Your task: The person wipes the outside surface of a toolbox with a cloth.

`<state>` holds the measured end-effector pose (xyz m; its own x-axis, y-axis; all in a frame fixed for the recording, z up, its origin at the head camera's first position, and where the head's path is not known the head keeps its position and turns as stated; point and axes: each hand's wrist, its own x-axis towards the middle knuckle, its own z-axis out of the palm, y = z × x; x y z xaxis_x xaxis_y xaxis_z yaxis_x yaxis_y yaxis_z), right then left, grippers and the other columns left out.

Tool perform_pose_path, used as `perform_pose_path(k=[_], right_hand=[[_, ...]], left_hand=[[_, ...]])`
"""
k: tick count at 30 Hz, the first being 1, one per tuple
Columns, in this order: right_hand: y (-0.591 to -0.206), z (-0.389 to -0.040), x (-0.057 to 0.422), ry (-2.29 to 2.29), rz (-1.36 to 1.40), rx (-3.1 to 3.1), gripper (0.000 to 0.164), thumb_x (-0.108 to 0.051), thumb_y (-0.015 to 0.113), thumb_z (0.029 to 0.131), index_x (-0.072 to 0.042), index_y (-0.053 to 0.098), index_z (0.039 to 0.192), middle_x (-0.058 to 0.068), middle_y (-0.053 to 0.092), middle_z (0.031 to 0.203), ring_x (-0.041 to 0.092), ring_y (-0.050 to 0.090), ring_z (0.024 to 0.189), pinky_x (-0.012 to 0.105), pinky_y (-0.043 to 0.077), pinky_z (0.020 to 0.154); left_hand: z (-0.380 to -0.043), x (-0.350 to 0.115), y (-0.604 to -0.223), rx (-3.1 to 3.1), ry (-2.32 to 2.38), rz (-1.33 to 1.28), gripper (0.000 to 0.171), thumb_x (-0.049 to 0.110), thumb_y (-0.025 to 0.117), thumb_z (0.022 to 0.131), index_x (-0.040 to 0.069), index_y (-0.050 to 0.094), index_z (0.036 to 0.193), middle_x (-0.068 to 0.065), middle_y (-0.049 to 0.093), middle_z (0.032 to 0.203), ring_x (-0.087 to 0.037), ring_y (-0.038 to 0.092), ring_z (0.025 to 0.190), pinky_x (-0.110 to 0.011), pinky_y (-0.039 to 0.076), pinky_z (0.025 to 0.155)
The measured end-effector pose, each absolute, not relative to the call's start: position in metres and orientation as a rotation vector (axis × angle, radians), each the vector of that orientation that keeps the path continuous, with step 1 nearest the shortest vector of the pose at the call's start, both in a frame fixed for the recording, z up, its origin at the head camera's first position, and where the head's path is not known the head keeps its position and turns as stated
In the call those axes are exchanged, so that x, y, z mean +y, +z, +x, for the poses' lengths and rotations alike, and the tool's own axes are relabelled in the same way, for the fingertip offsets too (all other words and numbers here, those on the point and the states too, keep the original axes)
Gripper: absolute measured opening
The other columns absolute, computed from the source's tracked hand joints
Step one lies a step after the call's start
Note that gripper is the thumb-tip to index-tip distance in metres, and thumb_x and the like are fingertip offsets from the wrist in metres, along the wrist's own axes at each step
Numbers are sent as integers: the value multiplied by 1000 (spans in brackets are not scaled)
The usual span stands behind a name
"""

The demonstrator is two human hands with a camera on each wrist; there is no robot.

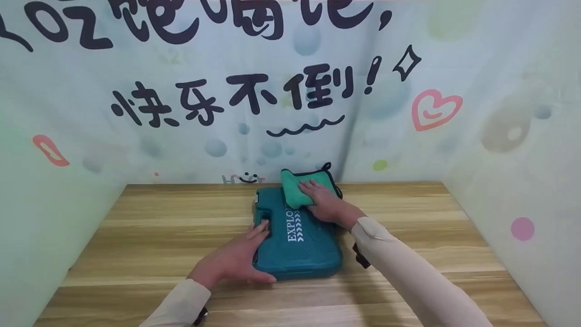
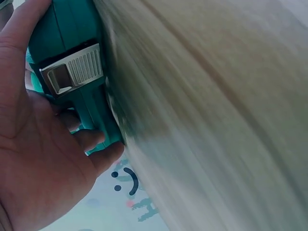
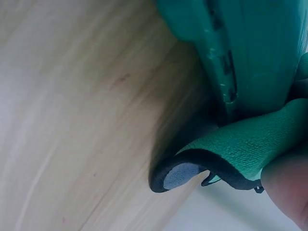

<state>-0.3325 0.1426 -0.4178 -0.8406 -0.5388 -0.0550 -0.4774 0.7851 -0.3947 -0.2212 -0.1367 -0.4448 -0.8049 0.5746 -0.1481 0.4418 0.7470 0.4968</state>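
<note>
A teal plastic carrying case (image 1: 313, 254) with white lettering lies flat on the wooden table. My left hand (image 1: 236, 259) holds its left side, thumb at the near corner and fingers at the handle. In the left wrist view those fingers bend around the handle beside a metal latch (image 2: 72, 70). A green cloth (image 1: 297, 193) with black edging covers the far right part of the lid and hangs past its edge. My right hand (image 1: 324, 200) presses on the cloth with fingers extended. In the right wrist view the cloth (image 3: 250, 139) drapes beside the case's side, its grey underside showing.
The wooden tabletop (image 1: 159, 236) extends to both sides of the case. Right behind the case hangs a printed backdrop (image 1: 204, 150) with dark writing. Pale side panels (image 1: 522, 181) border the table.
</note>
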Motion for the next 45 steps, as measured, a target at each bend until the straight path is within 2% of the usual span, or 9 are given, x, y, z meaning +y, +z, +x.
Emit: perform_pose_path(k=[8,13,20,32,40,45], right_hand=[[-421,-316,148,-550,-911,2774,59,-16,49,108,-9,26,161,8,21,167,32,6,153,51,10,119],[-422,-298,151,-549,-1059,2736,61,-10,52,105,-3,26,160,13,23,165,35,8,152,53,11,119],[-425,-271,157,-553,-1224,2708,63,-7,55,102,0,27,159,15,24,165,37,10,152,54,13,118],[-425,-225,159,-395,-1356,2653,70,-17,60,103,-7,23,162,4,17,168,29,7,153,50,15,119],[-430,-196,137,-401,-1586,2592,63,-30,51,107,-4,28,160,7,22,166,33,12,152,50,20,118],[-433,-182,123,-400,-1718,2563,60,-27,50,107,-3,31,159,7,26,165,34,14,151,48,21,118]], left_hand=[[-221,-139,-446,2671,632,771,122,77,75,71,7,30,160,-4,9,169,-35,13,152,-55,27,114],[-220,-141,-446,2663,650,774,124,76,76,71,5,27,161,-7,9,169,-36,13,152,-54,27,114],[-221,-141,-447,2672,640,821,127,78,73,72,4,21,162,-9,9,169,-34,14,152,-51,27,115],[-222,-138,-446,2681,608,806,128,80,71,70,8,21,163,-8,10,169,-34,16,151,-53,29,114],[-220,-140,-447,2692,732,869,124,77,75,71,12,23,163,-6,13,169,-34,17,151,-50,31,113],[-219,-142,-449,2659,868,905,111,71,72,81,13,24,163,-10,17,168,-40,16,150,-53,29,114]])
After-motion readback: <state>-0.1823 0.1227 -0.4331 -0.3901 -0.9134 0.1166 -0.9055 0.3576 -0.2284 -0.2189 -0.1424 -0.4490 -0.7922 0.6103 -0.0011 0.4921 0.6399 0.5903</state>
